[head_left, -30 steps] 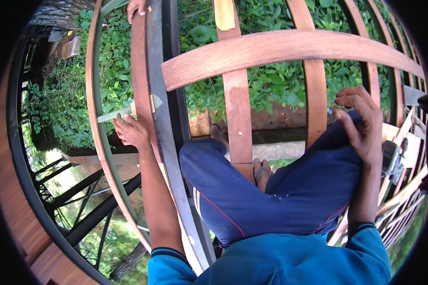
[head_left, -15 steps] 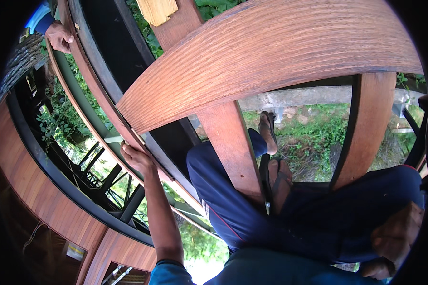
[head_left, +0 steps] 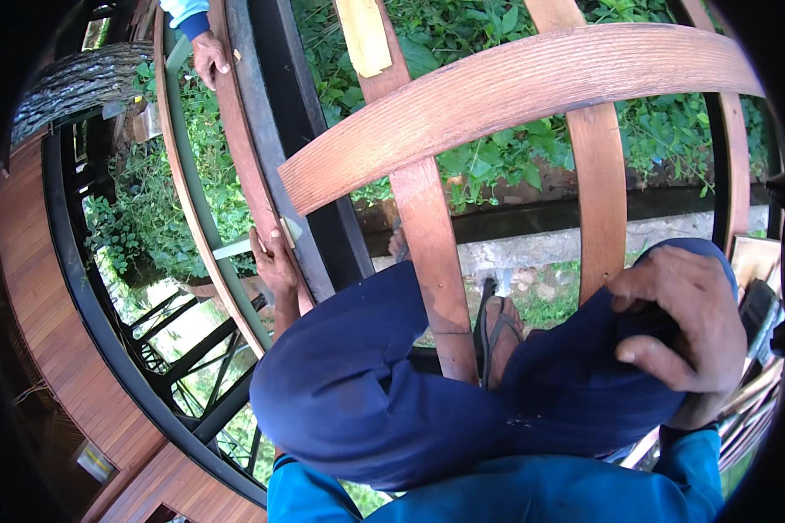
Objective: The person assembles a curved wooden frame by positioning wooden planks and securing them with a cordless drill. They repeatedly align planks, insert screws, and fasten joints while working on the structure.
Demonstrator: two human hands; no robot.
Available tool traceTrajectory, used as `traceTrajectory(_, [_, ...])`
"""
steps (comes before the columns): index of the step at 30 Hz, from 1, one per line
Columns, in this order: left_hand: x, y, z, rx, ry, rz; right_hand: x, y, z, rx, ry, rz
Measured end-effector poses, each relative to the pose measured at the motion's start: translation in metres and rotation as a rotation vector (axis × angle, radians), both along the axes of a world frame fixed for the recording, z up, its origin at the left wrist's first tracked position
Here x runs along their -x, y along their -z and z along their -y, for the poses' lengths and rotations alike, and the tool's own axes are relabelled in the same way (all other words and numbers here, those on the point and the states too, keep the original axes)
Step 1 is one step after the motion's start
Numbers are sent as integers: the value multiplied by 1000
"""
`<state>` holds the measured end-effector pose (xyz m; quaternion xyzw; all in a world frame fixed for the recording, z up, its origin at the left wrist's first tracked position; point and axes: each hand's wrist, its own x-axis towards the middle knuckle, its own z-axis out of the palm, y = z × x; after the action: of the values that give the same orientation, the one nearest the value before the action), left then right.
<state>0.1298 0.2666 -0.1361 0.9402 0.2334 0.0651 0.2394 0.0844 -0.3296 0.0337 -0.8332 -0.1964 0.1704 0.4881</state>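
Observation:
My left hand [head_left: 275, 261] is wrapped over the near end of a long reddish wooden strip [head_left: 242, 139], beside a black metal beam [head_left: 301, 131]. Part of its forearm is hidden behind my left knee. Farther up the same strip rests another person's hand [head_left: 209, 57], coming from a light blue sleeve with a dark cuff. My right hand [head_left: 685, 318] is above my right knee, fingers bent and apart, with nothing in it. A wide ridged wooden board [head_left: 515, 100] lies across several flat wooden slats [head_left: 432, 235] in front of me.
A yellowish wood piece [head_left: 364, 37] lies on a slat at the top. Left of the strip runs a green, wood-edged rail [head_left: 196, 192], then a curved plank deck [head_left: 70, 270] with a black edge. Plants and ground show through gaps between slats.
The view has shifted, bringing more slats and greenery into sight. My right hand has risen from the lower right to above my knee. My left hand stays on the strip.

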Motion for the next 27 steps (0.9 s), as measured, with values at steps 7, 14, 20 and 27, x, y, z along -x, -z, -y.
traceTrajectory(7, [4, 5, -6, -67, 71, 64, 4, -8, -14, 78, 86, 17])
traceTrajectory(14, [-2, 33, -50, 379, 16, 134, -5, -15, -33, 161, 124, -111])
traceTrajectory(20, [-9, 55, -72, 583, 53, 335, -10, -7, -43, 308, 87, -153])
traceTrajectory(27, [-1, 39, -51, 631, 32, 297, -17, 2, -57, 431, 33, -128])
